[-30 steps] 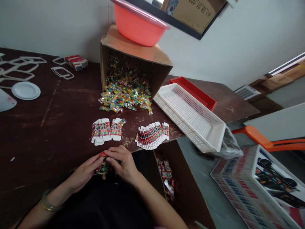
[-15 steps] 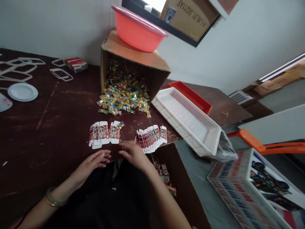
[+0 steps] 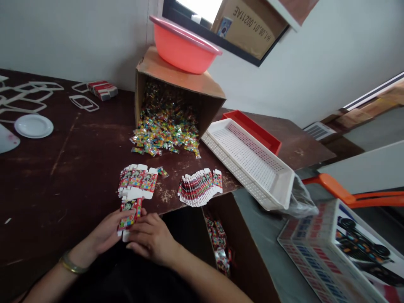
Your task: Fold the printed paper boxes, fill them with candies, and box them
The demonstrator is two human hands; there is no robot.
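My left hand (image 3: 109, 230) holds a small red printed carton (image 3: 130, 213) by its left side, just over the table's front edge. White flaps stick out at the carton's lower end. The fingers of my right hand (image 3: 154, 236) close on its right side and lower flaps. Just beyond it lies a group of flat printed cartons (image 3: 139, 181), with one wrapped candy (image 3: 163, 172) at its upper right. Another row of flat cartons (image 3: 198, 187) is fanned out farther right. Whether anything is inside the held carton is hidden.
Wrapped candies (image 3: 170, 132) spill from a tipped cardboard box (image 3: 179, 75) with a pink basin (image 3: 186, 48) on top. A white perforated tray (image 3: 252, 160) overlaps a red tray (image 3: 255, 134). Below the table edge, an open carton (image 3: 252, 252) contains printed packs. A plate (image 3: 33, 126) lies left.
Both hands, bare and apart before, have come together on a small carton. My right hand moved left and nearer to me. The nearer cartons on the left have shifted, and the candy lies exposed beside them.
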